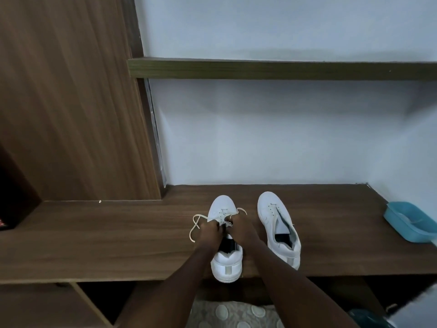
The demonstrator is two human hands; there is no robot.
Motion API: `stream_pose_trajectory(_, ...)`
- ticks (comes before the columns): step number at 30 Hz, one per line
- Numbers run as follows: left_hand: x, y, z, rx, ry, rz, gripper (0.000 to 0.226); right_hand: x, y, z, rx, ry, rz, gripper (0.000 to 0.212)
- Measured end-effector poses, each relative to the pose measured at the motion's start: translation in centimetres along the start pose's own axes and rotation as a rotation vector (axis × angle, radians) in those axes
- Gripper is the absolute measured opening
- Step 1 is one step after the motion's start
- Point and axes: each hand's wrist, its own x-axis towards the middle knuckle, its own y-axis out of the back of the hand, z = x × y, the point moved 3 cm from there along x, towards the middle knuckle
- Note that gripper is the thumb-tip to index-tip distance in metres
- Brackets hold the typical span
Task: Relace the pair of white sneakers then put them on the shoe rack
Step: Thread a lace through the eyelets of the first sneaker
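Here, at the far left, a tall brown wood-grain cabinet panel (71, 102) rises from the back left corner of the long dark-brown wooden table (118, 237). Moving right, a thin cream shoelace (191, 233) loops loose over the table toward its middle. The left hand (209, 229) has its fingers curled tight and pinches that shoelace over the eyelets of the left white low-top leather sneaker (227, 263), whose heel slightly overhangs the front edge. The right hand (241, 224) mirrors it, fingers clamped on the shoelace's other end, which pokes out above the knuckles. Just beside stands the right white low-top leather sneaker (274, 214), toe toward the back edge, its eyelets bare and tongue slack. Near the right edge sits a light-blue plastic tray (406, 223), partly cut off.

The shoelace looks limp and light, so it is best held close to its tip for threading. The sneakers seem light with soft uppers and firm soles, so the heel or the collar is likely the surest hold for carrying.

The hands cover the upper eyelets, so how far the lacing has gone is unclear. No second lace shows. Whether the dim openings under the front edge are the shoe rack cannot be told.
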Motion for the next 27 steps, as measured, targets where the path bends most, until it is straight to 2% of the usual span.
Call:
stream_pose_trajectory(5,0.2,-0.5,0.0,-0.137,0.089,0.031,0.035,-0.5,-0.2,-0.3,-0.022,0.020,0.078,0.031)
stream_pose_trajectory(10,-0.5,-1.4,-0.3,-0.391,0.154,0.107,0.026,-0.6,-0.4,-0.7,-0.075,-0.001,0.132,0.029)
stream_pose_trajectory(18,-1.0,-1.8,0.0,-0.453,0.147,0.166,0.021,-0.7,0.0,-1.2,-0.234,0.044,0.192,0.036)
stream_pose_trajectory(23,-1.0,-2.0,0.0,-0.501,0.116,0.162,0.014,-0.4,-0.7,-1.0,-0.122,-0.051,0.272,0.034)
stream_pose_trajectory(25,-0.8,-2.2,0.1,-0.516,0.109,0.148,0.006,-0.4,-0.7,-1.0,-0.018,-0.137,0.299,0.036)
stream_pose_trajectory(27,-0.4,-2.5,-0.1,-0.539,0.110,0.152,0.009,-0.2,-0.8,-0.9,0.098,-0.241,0.341,0.031)
